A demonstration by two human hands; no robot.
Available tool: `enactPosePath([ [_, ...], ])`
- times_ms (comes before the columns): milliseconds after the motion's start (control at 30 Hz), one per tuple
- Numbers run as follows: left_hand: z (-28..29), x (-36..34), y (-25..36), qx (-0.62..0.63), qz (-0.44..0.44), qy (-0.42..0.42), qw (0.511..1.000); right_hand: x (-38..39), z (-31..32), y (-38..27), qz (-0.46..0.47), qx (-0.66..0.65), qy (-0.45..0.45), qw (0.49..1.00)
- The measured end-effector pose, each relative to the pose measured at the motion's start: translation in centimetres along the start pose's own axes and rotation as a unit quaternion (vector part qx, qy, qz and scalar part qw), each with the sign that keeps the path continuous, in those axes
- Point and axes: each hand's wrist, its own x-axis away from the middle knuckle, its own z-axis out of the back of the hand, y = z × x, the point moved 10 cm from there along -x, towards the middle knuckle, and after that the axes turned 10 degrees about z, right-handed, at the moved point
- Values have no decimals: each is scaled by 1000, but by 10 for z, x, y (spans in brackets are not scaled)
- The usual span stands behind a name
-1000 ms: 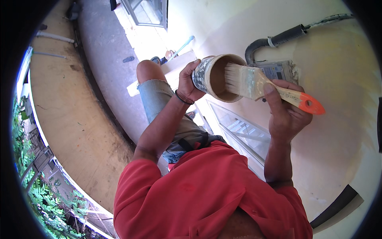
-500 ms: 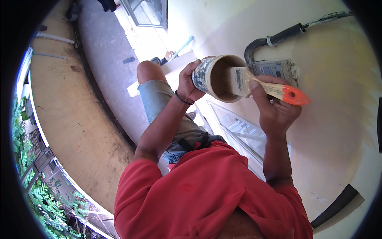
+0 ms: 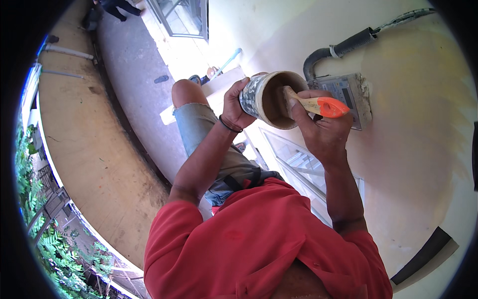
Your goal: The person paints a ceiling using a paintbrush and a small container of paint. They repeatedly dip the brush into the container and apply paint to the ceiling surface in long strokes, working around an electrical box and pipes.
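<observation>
My left hand (image 3: pixel 237 105) is closed around the side of a paint-spattered round bucket (image 3: pixel 252 98), which tips so that its mouth faces me and to the right. Brown colour coats its inside wall. In my right hand (image 3: pixel 324 130) is a flat paintbrush (image 3: pixel 326 106) with a pale wooden handle and an orange end. The brush head reaches down inside the bucket, and its bristles are mostly hidden there. My right fingers wrap the handle just outside the rim.
Right of the bucket, a grey meter box (image 3: pixel 343 94) sits in the cream wall (image 3: pixel 398 149), with a dark conduit (image 3: pixel 343 49) above it. A low tan parapet (image 3: pixel 99 164) runs along the left. Beyond lie an open window frame (image 3: pixel 181 20) and a person's dark-clad legs (image 3: pixel 117 7).
My right hand has moved left, pushing the brush deeper into the bucket. The left hand and bucket stay nearly in place. The person's legs at the far end show more.
</observation>
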Motion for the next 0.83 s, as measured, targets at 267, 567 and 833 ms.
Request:
enactPosePath([
  [267, 6, 4, 6, -20, -11, 18, 1000, 2, 58, -41, 63, -102, 165, 979],
  [567, 7, 5, 4, -29, -14, 36, 999, 11, 43, -47, 163, 18, 122, 979],
  [833, 16, 2, 12, -31, -29, -2, 999, 16, 36, -17, 55, -85, 88, 991],
])
